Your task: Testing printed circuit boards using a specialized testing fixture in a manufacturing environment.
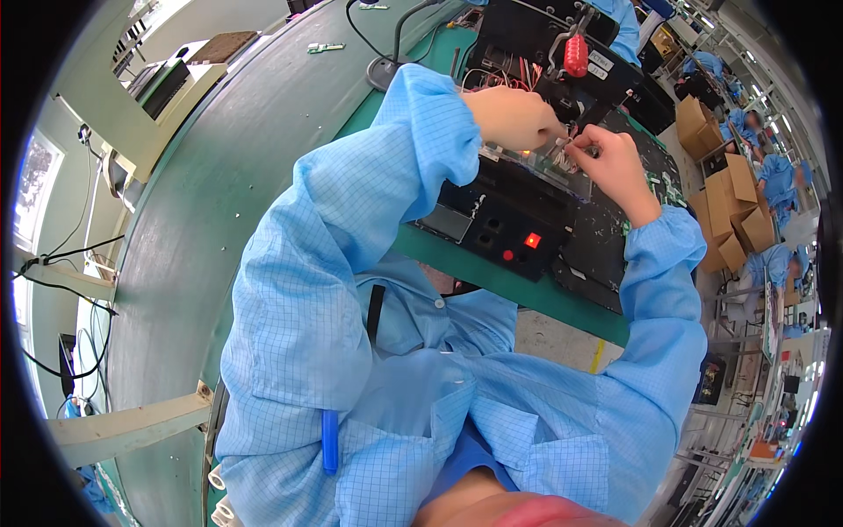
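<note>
Over a black test fixture (496, 198), the fingertips of both hands nearly meet. My left hand (514, 119) reaches in from the left with its fingers curled inward and its back up. My right hand (617, 169) pinches thumb and forefinger together just beside it. Whatever either hand grips is too small or too hidden to make out. Below the fingers lies a clear plate (575, 183) with small pale parts by it. On the fixture's near panel, a red switch (533, 240) glows beside a red round button (508, 256). Behind the hands stands a toggle clamp with a red handle (576, 55).
A green workbench (202, 220) stretches along the left, with a small green circuit board (326, 47) and a black stand base (382, 74) on it. Right of the fixture is a black surface (606, 255) scattered with small bits. Cardboard boxes (733, 206) and co-workers are farther right.
</note>
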The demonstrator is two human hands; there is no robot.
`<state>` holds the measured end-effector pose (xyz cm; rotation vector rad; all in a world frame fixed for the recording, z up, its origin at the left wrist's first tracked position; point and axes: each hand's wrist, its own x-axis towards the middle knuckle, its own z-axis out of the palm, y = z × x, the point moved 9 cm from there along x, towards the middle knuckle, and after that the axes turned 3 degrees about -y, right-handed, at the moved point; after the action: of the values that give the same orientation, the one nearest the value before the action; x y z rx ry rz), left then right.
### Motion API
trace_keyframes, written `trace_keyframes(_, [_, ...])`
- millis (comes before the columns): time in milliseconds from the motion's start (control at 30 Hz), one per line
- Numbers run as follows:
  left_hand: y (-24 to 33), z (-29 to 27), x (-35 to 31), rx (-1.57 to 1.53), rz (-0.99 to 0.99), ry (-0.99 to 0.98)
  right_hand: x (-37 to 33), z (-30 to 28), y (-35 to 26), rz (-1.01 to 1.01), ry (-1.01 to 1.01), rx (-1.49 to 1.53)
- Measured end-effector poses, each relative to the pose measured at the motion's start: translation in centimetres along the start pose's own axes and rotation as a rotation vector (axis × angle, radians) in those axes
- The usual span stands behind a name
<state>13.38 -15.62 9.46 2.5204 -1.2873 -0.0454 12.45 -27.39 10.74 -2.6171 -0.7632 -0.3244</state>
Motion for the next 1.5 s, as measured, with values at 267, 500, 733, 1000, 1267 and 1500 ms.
trace_keyframes(267, [-1.3,-0.6,-0.9,0.015,0.036,0.185,-0.6,-0.4,-0.3,0.090,0.019,0.076])
trace_keyframes(500, [1.3,-1.0,-1.6,0.096,0.020,0.234,-1.8,-0.5,-1.1,-0.051,0.080,-0.058])
trace_keyframes(733, [0.4,0.6,0.1,0.103,-0.015,0.110,-2.4,-0.3,-1.0,-0.141,0.123,-0.095])
trace_keyframes(1000, [0.8,0.0,0.3,0.124,-0.020,0.123,-2.5,-0.3,-0.5,-0.104,0.153,-0.066])
trace_keyframes(1267, [1.2,0.5,1.5,0.132,0.095,0.218,-3.0,-0.4,-0.5,-0.141,0.200,-0.085])
trace_keyframes(1500, [0.9,0.1,1.8,0.079,0.032,0.331,-3.4,-0.3,-0.5,-0.127,0.211,-0.097])
